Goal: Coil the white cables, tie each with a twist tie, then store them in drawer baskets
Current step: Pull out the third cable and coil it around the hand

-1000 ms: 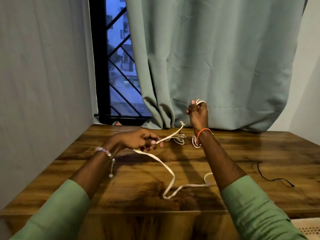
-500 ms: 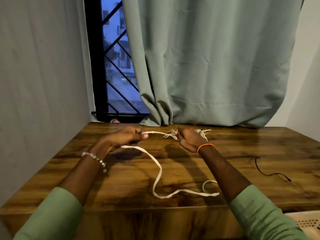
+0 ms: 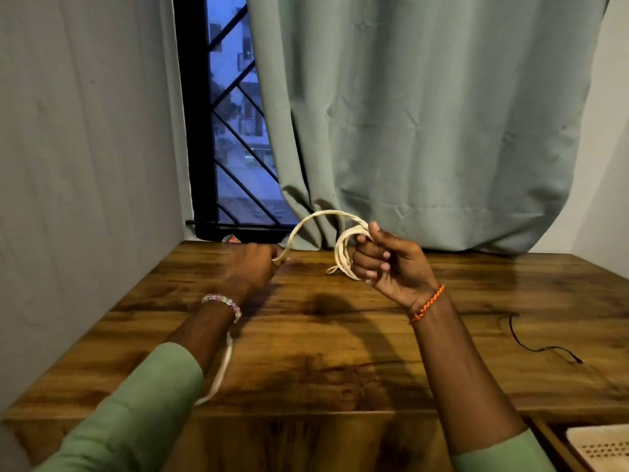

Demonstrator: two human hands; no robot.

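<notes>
Cable (image 3: 325, 218): white, flat, off the table now and arcing between both hands, in front of the curtain hem.
Coil (image 3: 343, 255): a few loops stacked in the right hand, hanging just above the wood.
Right hand (image 3: 388, 264): palm turned up, fingers (image 3: 369, 258) curled round the loops, thumb pinning them at the top.
Left hand (image 3: 253, 267): blurred, low over the table's left side, pinching the run of cable where it feeds the arc; the fingertips themselves I can't make out.
Tail (image 3: 221, 369): the loose end drops under the left forearm and trails toward the near edge.
Change: half a second ago both hands were down at the table with the slack snaking across the middle. Now the right hand is up with loops on it, and that slack is gone from the centre!
Meaning: my read is that coiling is well underway, with only the tail left to wind in. No tie on it yet, nothing stored.
Table (image 3: 340, 338): wood, bare in the middle, so the hands have room to swing another wrap.
Edges: the wall (image 3: 85, 165) crowds the left hand; the curtain (image 3: 425, 131) hangs close behind the arc and could brush it.
Black wire (image 3: 541, 347): thin, on the right, well apart from the work.
Basket (image 3: 602, 447): a perforated corner shows bottom right, below the table edge, likely the drawer it goes into.
</notes>
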